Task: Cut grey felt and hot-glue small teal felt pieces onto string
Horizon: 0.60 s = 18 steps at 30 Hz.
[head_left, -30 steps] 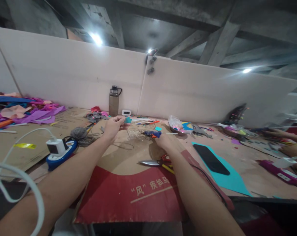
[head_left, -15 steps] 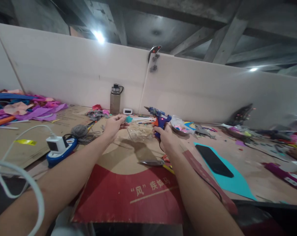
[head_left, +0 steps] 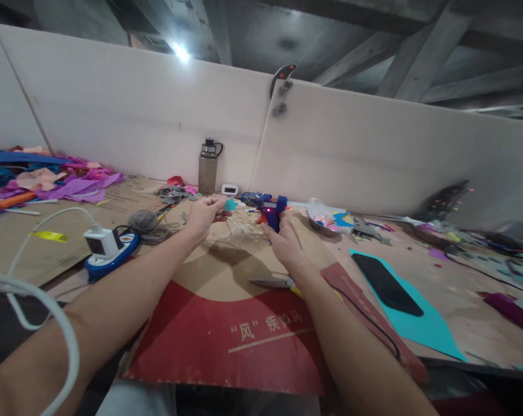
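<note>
Pinched in the fingers of my left hand (head_left: 208, 216) is a small turquoise piece (head_left: 231, 204), with what looks like a thin stem below it. My right hand (head_left: 284, 240) grips a blue hot glue gun (head_left: 272, 215) by its handle, near the orange trigger. The gun's nozzle points left, close to the turquoise piece; I cannot tell whether they touch. Beneath the hands, a red and tan cardboard sheet (head_left: 227, 352) bears dried glue strings. Scissors (head_left: 272, 282) with yellow on the handles lie there, partly hidden by my right forearm.
At left are a blue power strip (head_left: 109, 267) with a white charger (head_left: 101, 241), grey yarn (head_left: 142, 222) and coloured scraps (head_left: 71, 179). A bottle (head_left: 207, 167) stands by the partition. On the right, a black phone (head_left: 388, 284) lies on a turquoise sheet (head_left: 439, 332) beside a bowl (head_left: 324, 227).
My right hand has brought the glue gun lower and leftward, its nozzle closer to the turquoise piece. My left hand keeps its pinch. The camera view has shifted slightly.
</note>
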### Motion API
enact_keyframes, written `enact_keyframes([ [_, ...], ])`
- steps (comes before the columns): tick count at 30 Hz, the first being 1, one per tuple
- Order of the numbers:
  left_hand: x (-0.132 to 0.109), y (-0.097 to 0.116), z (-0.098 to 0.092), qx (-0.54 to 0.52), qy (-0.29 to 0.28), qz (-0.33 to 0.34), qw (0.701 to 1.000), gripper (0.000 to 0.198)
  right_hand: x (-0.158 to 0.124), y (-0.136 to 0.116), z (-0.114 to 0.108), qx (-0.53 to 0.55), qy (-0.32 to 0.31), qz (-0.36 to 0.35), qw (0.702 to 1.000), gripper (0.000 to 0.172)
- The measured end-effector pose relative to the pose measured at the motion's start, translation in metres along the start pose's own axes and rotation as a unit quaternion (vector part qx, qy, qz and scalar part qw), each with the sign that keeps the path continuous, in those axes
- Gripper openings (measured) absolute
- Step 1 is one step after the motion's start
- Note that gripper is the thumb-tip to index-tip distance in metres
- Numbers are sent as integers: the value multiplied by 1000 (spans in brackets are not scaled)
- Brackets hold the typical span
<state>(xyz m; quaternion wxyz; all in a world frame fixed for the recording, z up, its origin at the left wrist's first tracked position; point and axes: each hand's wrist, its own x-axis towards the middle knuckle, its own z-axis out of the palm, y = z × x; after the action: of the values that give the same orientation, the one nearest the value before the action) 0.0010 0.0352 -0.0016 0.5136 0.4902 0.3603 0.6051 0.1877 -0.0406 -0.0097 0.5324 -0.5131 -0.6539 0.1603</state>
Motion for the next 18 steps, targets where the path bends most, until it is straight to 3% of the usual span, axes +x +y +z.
enact_keyframes([
  [10, -3, 0, 3, -6, -2, -5, 1000, 15, 3, 5, 4, -16, -8, -50, 999, 41],
  [18, -6, 1, 6, -5, -18, -2, 1000, 14, 1, 5, 5, -38, -17, -35, 999, 38],
])
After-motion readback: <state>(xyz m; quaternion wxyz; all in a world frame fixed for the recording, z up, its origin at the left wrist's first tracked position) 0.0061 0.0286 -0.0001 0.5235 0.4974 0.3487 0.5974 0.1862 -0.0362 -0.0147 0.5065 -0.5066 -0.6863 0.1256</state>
